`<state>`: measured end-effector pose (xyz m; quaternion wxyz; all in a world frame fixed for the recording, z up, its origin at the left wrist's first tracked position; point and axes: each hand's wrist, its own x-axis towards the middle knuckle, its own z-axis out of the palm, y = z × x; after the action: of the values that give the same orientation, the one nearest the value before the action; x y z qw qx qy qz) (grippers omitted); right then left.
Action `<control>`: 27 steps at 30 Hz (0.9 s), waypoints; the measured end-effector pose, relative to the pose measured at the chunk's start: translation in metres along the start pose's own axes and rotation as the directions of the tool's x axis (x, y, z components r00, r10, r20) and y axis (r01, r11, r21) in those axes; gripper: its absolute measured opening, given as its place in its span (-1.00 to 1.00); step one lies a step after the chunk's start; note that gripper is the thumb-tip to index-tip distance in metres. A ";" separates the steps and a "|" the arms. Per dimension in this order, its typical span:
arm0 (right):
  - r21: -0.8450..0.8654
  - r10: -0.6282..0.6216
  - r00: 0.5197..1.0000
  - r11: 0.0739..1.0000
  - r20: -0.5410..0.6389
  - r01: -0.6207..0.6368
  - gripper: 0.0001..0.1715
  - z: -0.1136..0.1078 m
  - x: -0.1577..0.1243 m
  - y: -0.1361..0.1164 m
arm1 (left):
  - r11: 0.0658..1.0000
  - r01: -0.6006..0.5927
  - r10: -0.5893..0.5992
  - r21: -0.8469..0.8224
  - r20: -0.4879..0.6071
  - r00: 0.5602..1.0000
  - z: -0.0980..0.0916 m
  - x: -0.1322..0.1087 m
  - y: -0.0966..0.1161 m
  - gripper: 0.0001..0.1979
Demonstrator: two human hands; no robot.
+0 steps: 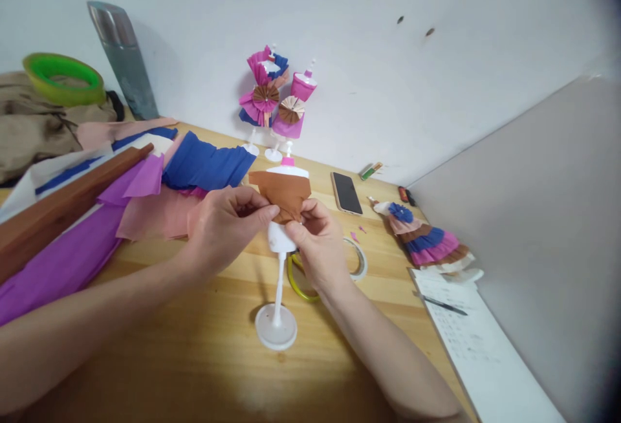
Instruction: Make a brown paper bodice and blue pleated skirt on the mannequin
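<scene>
A small white mannequin (pixel 282 240) with a pink neck stands on a thin stem and a round base (pixel 276 326) at the middle of the table. Brown crepe paper (pixel 281 191) is wrapped around its upper body, gathered toward the waist. My left hand (pixel 226 222) pinches the left side of this paper between thumb and fingers. On the opposite side my right hand (pixel 320 242) grips the paper's lower right edge, its fingertips partly behind the figure. Behind the right hand lie a yellow tape roll (pixel 297 284) and a white tape roll (pixel 361 261).
Crepe paper strips in purple (pixel 72 268), brown (pixel 58 206) and blue (pixel 208 161) spread over the left side. Two dressed mannequins (pixel 264 96) stand by the wall. To the right are a phone (pixel 346 192), a lying dressed mannequin (pixel 427 238), and written paper (pixel 485 345) with a pen (pixel 445 305).
</scene>
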<state>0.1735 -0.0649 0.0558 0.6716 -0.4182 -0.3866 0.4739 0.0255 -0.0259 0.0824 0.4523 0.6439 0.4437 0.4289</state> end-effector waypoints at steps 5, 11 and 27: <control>0.056 0.021 1.000 0.998 0.000 -0.021 -0.53 -0.001 0.000 -0.001 | 0.989 -0.143 0.138 0.041 0.109 0.984 -0.007 0.007 -0.006 -0.73; 0.072 -0.013 1.000 0.997 -0.029 0.015 -0.53 -0.002 0.002 -0.002 | 0.962 -0.267 0.256 0.063 0.144 0.956 -0.012 0.014 -0.006 -0.77; -0.060 -0.062 0.995 0.997 -0.075 0.058 -0.56 0.002 0.000 -0.001 | 0.883 -0.353 0.345 0.309 0.083 0.935 -0.003 -0.002 -0.001 -0.74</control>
<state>0.1718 -0.0644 0.0581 0.6875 -0.4434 -0.3865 0.4259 0.0222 -0.0274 0.0818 0.2634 0.7829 0.3783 0.4178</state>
